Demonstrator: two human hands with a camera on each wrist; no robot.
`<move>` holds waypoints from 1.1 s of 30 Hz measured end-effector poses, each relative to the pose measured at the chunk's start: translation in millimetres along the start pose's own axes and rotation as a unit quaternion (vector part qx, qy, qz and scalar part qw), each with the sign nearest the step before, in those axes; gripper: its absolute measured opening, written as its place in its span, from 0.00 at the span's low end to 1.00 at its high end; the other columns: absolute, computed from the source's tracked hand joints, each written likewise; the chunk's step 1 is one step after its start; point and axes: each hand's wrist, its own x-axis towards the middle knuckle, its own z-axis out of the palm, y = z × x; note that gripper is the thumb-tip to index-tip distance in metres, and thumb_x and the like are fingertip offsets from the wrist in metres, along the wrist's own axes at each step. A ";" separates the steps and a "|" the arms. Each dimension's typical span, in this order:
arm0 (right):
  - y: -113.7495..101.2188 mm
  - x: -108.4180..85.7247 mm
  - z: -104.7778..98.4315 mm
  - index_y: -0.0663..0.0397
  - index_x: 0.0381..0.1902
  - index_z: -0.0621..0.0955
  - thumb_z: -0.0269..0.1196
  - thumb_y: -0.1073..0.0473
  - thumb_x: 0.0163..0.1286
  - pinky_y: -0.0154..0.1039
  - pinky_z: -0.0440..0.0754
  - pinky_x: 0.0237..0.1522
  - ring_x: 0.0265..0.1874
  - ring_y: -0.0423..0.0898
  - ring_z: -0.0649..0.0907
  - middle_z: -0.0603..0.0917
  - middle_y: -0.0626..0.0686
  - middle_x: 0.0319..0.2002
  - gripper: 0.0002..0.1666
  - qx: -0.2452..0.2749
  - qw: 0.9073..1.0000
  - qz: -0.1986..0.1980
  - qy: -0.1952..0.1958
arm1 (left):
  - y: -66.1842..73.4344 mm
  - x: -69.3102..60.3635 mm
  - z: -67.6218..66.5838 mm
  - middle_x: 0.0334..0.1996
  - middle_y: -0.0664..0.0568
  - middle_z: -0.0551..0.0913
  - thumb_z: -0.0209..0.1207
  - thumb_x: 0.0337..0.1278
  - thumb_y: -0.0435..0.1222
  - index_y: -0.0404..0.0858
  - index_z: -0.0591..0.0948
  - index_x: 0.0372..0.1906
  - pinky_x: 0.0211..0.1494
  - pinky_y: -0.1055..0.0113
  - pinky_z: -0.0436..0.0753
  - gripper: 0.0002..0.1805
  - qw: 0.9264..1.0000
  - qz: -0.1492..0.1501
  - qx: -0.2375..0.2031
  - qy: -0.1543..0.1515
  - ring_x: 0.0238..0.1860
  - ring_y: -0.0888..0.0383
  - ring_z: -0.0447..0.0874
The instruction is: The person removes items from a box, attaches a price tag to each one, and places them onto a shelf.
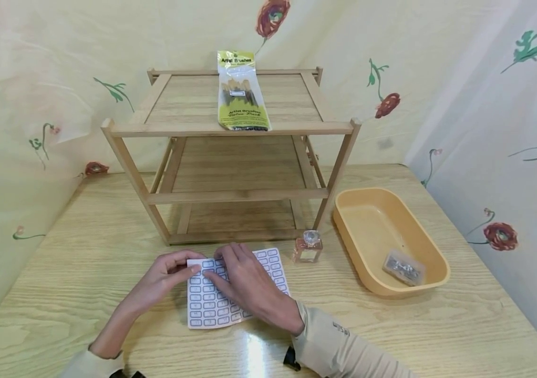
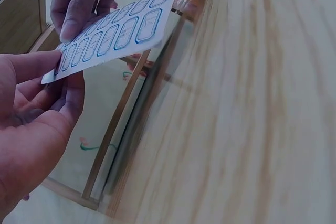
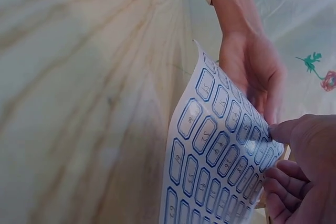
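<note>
Sheet (image 1: 216,307) of blue-framed labels: it is above the table (image 1: 84,236), just in front of the shelf (image 1: 237,196), with its far left corner raised clear of the tabletop. The left hand (image 1: 162,275) pinches that corner, thumb on the printed face and fingers curled underneath. The right hand (image 1: 251,286) reaches across the sheet, its thumb and bent fingers at the far edge near that corner; whether they pinch the sheet itself or only touch a label, I cannot tell. It should weigh next to nothing and handle as thin, springy paper: the right wrist view shows it bowing, so a loose grip would probably let it flap. The face looks glossy and may be a little slippery, and a hard tug could crease or tear it. The plain margin at the corner seems the best hold, with thumb above and a finger behind as backing, clear of the labels. Right of the sheet stand the bottle (image 1: 308,249) and the tub (image 1: 352,252), which holds a clear box (image 1: 404,268).
</note>
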 end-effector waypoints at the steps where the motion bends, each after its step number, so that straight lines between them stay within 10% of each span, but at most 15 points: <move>1: -0.4 0.0 -0.2 0.60 0.47 0.80 0.73 0.53 0.69 0.33 0.76 0.36 0.35 0.44 0.77 0.80 0.51 0.37 0.20 0.005 1.000 0.004 -0.003 | -0.3 0.0 0.1 0.41 0.51 0.86 0.54 0.75 0.28 0.24 0.80 0.56 0.39 0.67 0.81 0.14 1.000 0.002 0.001 0.000 0.37 0.59 0.82; 33: 3.6 1.0 2.0 0.62 0.44 0.81 0.74 0.59 0.66 0.30 0.75 0.32 0.32 0.44 0.76 0.80 0.52 0.35 0.15 0.018 0.999 -0.013 0.044 | -6.2 3.6 6.0 0.43 0.45 0.85 0.53 0.75 0.26 0.24 0.80 0.57 0.40 0.69 0.81 0.14 1.000 0.023 -0.009 0.004 0.39 0.58 0.82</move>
